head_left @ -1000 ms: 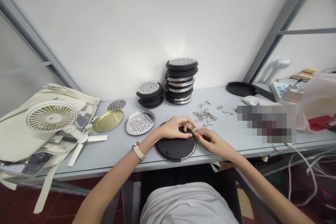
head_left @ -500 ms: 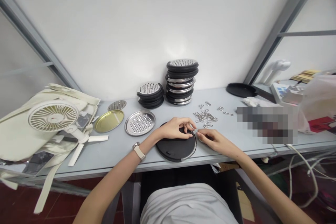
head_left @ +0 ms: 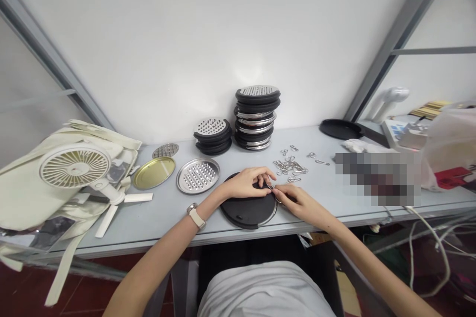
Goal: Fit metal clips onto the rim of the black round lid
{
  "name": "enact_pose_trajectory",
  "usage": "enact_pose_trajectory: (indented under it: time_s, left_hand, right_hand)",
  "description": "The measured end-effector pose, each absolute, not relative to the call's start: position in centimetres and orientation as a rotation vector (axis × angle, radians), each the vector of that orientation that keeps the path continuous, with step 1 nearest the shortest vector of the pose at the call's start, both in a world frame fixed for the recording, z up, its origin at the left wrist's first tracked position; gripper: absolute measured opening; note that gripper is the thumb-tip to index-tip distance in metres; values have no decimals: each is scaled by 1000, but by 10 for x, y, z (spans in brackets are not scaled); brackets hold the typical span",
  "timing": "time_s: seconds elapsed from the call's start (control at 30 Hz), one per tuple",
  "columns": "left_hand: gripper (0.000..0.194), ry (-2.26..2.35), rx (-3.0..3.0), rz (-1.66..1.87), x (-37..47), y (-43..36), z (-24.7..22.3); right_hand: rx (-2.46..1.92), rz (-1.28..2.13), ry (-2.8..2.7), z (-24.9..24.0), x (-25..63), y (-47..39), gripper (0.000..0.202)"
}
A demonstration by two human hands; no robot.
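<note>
A black round disc [head_left: 247,210] with a shiny metal rim on its right side lies at the table's front edge. My left hand [head_left: 250,182] lies over its upper part, fingers curled and closed at the disc's upper right edge. At that same edge, my right hand [head_left: 295,199] pinches a small metal wire clip [head_left: 271,187], mostly hidden by the fingers. Behind the hands is a loose heap of similar metal wire clips [head_left: 290,166]. To the left lies a round metal grater plate [head_left: 198,176].
Stacks of black-rimmed grater discs stand at the back, one tall [head_left: 256,124] and one short [head_left: 212,136]. A gold round lid [head_left: 154,173] and white fan [head_left: 74,164] on a cream bag are left. A black round tray [head_left: 340,129] and plastic bag [head_left: 446,143] are right.
My right hand has moved left with the wire clip, up against the disc's edge and the left fingertips. My left hand and the disc have hardly moved.
</note>
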State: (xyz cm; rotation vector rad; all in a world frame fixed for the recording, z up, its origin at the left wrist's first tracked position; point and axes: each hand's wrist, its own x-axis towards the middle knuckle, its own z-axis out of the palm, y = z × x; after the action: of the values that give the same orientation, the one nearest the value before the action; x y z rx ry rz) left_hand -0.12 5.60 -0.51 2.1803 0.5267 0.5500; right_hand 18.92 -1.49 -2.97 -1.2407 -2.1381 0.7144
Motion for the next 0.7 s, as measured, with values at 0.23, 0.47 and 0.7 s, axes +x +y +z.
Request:
enact_pose_trajectory:
  time_s: [0.23,0.47,0.7]
  left_hand:
    - [34,605,2220,580,-1,53,-1]
    - [39,615,2256,601,-2,54,-2]
    - [36,581,2295,605,-2,50,4]
  right_hand:
    - [-1315,725,-2054,-28,191,-11,41]
    - [-1313,809,-2175,-19,197,-2,43]
    - [-1282,761,-2165,-23,199,-9,44]
